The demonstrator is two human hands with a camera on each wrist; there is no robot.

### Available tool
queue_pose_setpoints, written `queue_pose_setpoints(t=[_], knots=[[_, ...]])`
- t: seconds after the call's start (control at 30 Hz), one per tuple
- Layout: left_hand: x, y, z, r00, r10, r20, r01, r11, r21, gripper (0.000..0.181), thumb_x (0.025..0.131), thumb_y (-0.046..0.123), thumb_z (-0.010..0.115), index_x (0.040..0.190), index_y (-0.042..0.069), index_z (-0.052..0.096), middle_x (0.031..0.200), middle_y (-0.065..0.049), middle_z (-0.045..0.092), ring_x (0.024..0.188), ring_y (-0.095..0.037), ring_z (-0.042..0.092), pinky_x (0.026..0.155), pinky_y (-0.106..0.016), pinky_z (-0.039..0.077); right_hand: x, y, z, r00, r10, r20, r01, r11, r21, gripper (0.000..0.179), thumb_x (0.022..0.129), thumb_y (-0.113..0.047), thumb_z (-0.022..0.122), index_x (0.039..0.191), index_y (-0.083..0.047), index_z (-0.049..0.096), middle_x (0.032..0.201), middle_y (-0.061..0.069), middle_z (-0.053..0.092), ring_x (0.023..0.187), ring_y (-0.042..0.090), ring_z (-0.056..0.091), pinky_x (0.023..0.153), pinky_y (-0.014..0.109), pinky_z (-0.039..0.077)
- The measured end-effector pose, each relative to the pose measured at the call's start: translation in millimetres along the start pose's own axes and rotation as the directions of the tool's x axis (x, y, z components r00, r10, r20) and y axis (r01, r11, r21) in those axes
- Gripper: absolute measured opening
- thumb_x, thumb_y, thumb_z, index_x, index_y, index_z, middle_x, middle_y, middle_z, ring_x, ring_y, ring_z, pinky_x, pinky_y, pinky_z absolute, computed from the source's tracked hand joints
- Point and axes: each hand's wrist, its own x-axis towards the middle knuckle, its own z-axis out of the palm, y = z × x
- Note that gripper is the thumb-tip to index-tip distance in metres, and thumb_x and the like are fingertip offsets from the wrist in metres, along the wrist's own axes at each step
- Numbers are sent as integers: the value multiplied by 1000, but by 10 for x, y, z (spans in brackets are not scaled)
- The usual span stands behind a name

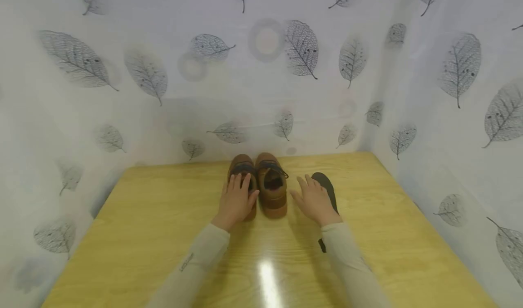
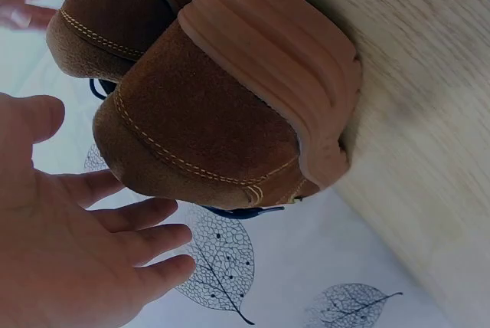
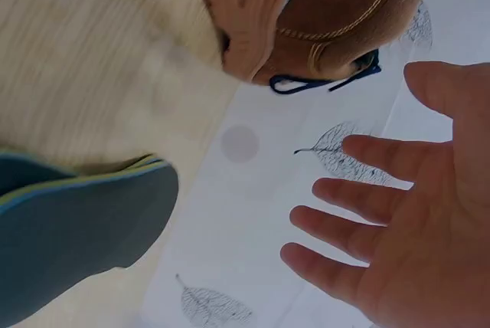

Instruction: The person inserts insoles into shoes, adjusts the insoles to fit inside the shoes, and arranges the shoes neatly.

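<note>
Two brown leather shoes (image 1: 274,201) with dark blue laces stand side by side at the far edge of the table, heels toward me. Over the left shoe (image 2: 207,113) is my left hand (image 1: 234,199), fingers spread and relaxed; in the left wrist view its fingertips reach the shoe's upper opening. My right hand (image 1: 313,201) hovers between the right shoe and a dark insole (image 1: 324,183), partly covering the insole in the head view. Its fingers are extended and hold nothing. In the right wrist view the insole (image 3: 99,228) shows a yellow and blue edge.
Wood-grain table (image 1: 171,217) spans the space below my arms. A white curtain (image 1: 171,122) printed with grey leaves rises behind the shoes and along both sides. A small dark end (image 1: 322,246) pokes out beside my right sleeve.
</note>
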Motion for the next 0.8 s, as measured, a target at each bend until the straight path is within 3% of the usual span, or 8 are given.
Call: queue_pose_setpoints(t=[0.13,0.23,0.4,0.6,0.8], knots=[[16,31,29,1000,-1,-4,1,1000,-14,63,101,45,38,150,7,28,152,-24,27,142,-41,19,115,-54,14,-94,168,-14,998,58,-21,-59,997,-50,60,101,-37,45,139,8,39,144,32,35,129,50,36,102,63,33],[10,38,51,1000,2,-7,-2,1000,-22,63,101,45,38,151,7,27,152,-24,27,142,-41,19,115,-54,13,-177,271,-22,992,123,-30,-126,987,-97,57,98,-34,52,128,15,47,128,34,47,113,49,48,90,59,44],[-14,12,89,1000,11,-23,-11,999,-32,63,101,44,41,150,6,28,151,-25,27,142,-41,20,115,-54,14,-279,386,3,969,243,32,-239,966,-99,51,94,-33,60,101,16,57,102,29,53,91,42,53,73,52,51],[-15,-39,134,998,38,-56,-39,999,-32,62,101,43,42,149,5,30,149,-26,31,140,-43,22,114,-56,17,-300,458,57,943,323,86,-318,946,-65,43,91,-35,64,82,7,64,101,27,53,89,38,50,63,46,50],[5,-16,140,995,63,-73,-66,997,-32,62,101,42,43,148,3,33,147,-28,34,138,-45,26,112,-57,20,-290,539,120,929,358,93,-352,933,-70,45,89,-35,66,86,10,65,100,30,51,88,39,49,65,47,50]])
